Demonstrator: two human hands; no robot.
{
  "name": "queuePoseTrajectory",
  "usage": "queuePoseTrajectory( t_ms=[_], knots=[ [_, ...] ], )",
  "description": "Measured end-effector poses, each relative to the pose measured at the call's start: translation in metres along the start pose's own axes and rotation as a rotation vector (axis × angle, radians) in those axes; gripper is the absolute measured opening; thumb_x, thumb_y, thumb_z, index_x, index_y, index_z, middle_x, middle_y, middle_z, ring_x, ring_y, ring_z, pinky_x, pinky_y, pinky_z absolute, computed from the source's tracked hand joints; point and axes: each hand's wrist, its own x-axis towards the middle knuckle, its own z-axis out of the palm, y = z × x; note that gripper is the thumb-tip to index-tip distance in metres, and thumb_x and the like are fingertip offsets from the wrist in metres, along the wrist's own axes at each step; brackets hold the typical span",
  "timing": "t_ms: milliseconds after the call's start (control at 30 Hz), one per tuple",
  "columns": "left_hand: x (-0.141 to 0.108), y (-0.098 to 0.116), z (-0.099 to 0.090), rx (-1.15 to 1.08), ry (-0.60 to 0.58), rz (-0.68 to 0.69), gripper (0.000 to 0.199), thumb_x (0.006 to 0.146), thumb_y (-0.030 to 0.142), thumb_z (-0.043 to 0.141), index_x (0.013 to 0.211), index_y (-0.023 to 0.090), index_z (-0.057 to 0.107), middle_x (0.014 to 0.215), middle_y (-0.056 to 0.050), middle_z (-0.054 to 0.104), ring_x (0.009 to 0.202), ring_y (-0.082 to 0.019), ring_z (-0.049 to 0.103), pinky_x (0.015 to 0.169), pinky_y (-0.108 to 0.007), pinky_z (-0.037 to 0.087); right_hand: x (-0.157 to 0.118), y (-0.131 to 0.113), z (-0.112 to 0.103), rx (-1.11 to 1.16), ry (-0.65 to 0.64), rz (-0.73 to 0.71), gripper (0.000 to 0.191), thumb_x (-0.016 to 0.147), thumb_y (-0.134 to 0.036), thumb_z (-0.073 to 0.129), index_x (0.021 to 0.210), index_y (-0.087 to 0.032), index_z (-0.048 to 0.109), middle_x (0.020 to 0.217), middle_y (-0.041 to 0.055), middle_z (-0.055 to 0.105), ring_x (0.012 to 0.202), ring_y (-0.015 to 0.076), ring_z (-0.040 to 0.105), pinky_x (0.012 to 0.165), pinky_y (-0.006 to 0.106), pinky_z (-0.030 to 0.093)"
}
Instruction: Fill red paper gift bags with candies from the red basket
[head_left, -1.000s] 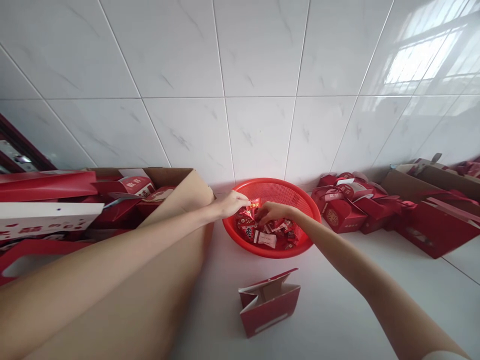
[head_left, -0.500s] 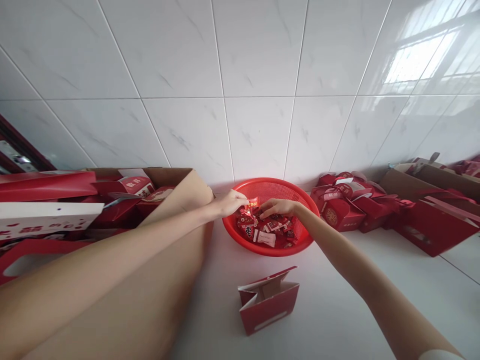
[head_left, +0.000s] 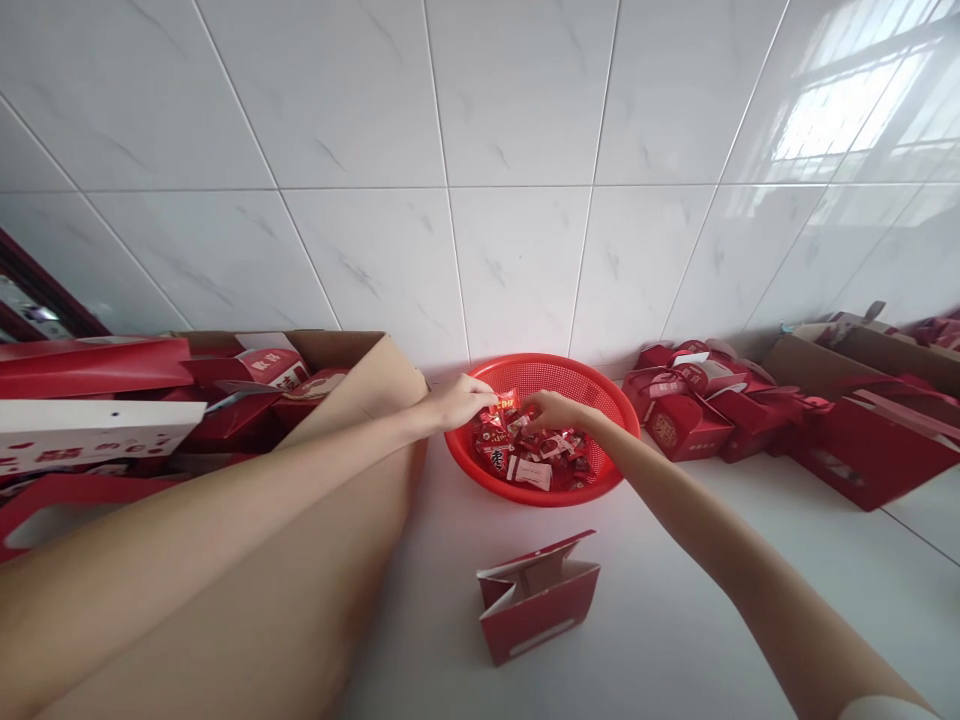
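Right hand's (head_left: 556,410) fingers curled in — grip can't tell; left hand (head_left: 457,402) pinches red packet (head_left: 506,402) inside basket's (head_left: 546,498) left edge — shallow fingertip hold could slip.

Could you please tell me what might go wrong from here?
The left hand pinches a shiny red packet at its edge, so it could slip. The right hand is close by over the same red basket, so the hands might bump. The open red box in front could tip if a forearm brushed it.
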Motion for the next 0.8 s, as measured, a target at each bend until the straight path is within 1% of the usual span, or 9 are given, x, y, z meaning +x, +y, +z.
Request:
queuePoseTrajectory(
  t_ms=[33,100,167,233,333,467,567,700,800],
  knots=[
    [0.000,0.000,0.000,-0.001,0.015,0.007,0.032,0.075,0.041,0.052,0.052,0.018,0.050,0.056,0.001,0.049,0.053,-0.013,0.038,0.054,-0.028,0.025,0.001,-0.004,0.002,-0.012,0.012,-0.009,0.026,0.076,-0.026,0.074,0.100,-0.020,0.070,0.093,0.0036,0.068,0.077,0.0156,0.058,0.060,0.022,0.040],
    [0.001,0.000,-0.001,0.002,0.042,0.022,0.032,0.075,0.041,0.051,0.053,0.019,0.048,0.056,0.001,0.050,0.055,-0.013,0.040,0.055,-0.028,0.027,0.004,-0.015,0.008,-0.034,0.006,-0.031,0.021,0.078,-0.023,0.072,0.099,-0.020,0.069,0.094,0.0033,0.068,0.079,0.0157,0.059,0.061,0.022,0.040],
    [0.002,-0.001,-0.001,0.007,0.046,0.037,0.031,0.075,0.042,0.050,0.053,0.019,0.048,0.057,0.001,0.051,0.057,-0.014,0.042,0.057,-0.028,0.030,0.008,-0.025,0.016,-0.063,-0.021,-0.049,0.016,0.076,-0.021,0.074,0.090,-0.019,0.068,0.088,0.0028,0.067,0.076,0.0159,0.058,0.059,0.022,0.039],
    [0.002,-0.002,-0.001,0.001,0.033,0.049,0.032,0.075,0.041,0.049,0.053,0.019,0.048,0.057,0.001,0.051,0.058,-0.015,0.044,0.058,-0.028,0.031,0.011,-0.032,0.023,-0.090,-0.045,-0.058,0.016,0.071,-0.021,0.077,0.080,-0.018,0.065,0.080,0.0024,0.065,0.073,0.0164,0.057,0.056,0.023,0.037],
    [0.003,-0.002,-0.001,-0.006,0.023,0.056,0.031,0.075,0.041,0.049,0.052,0.019,0.047,0.057,0.001,0.051,0.057,-0.015,0.045,0.057,-0.027,0.031,0.013,-0.034,0.026,-0.107,-0.069,-0.071,0.018,0.069,-0.020,0.077,0.071,-0.018,0.059,0.072,0.0003,0.061,0.068,0.0153,0.054,0.055,0.023,0.035],
    [0.002,-0.001,0.000,-0.004,0.025,0.065,0.032,0.075,0.041,0.050,0.053,0.019,0.045,0.056,0.001,0.049,0.055,-0.014,0.041,0.055,-0.027,0.029,0.009,-0.027,0.017,-0.081,-0.083,-0.095,0.019,0.068,-0.017,0.075,0.067,-0.019,0.056,0.067,-0.0037,0.057,0.065,0.0125,0.052,0.056,0.022,0.036],
    [0.000,0.001,0.000,-0.002,0.025,0.079,0.034,0.076,0.041,0.050,0.052,0.019,0.040,0.054,0.001,0.045,0.052,-0.012,0.036,0.054,-0.027,0.026,0.005,-0.017,0.010,-0.068,-0.014,-0.053,0.017,0.068,-0.017,0.072,0.064,-0.018,0.055,0.065,-0.0028,0.057,0.065,0.0134,0.052,0.056,0.023,0.036],
    [-0.002,0.003,0.000,-0.010,0.030,0.076,0.034,0.075,0.039,0.051,0.051,0.020,0.036,0.053,0.002,0.038,0.051,-0.012,0.031,0.051,-0.027,0.022,0.005,-0.005,0.005,-0.039,0.171,0.066,0.010,0.069,-0.018,0.068,0.068,-0.018,0.058,0.070,0.0016,0.062,0.065,0.0157,0.054,0.054,0.025,0.036],
    [-0.003,0.004,0.000,0.002,0.034,0.065,0.035,0.074,0.040,0.051,0.051,0.020,0.033,0.053,0.003,0.033,0.052,-0.012,0.029,0.051,-0.027,0.021,0.006,0.002,0.001,0.007,0.281,0.122,0.008,0.070,-0.021,0.067,0.072,-0.017,0.061,0.074,0.0043,0.066,0.067,0.0167,0.057,0.054,0.024,0.038]
  ],
)
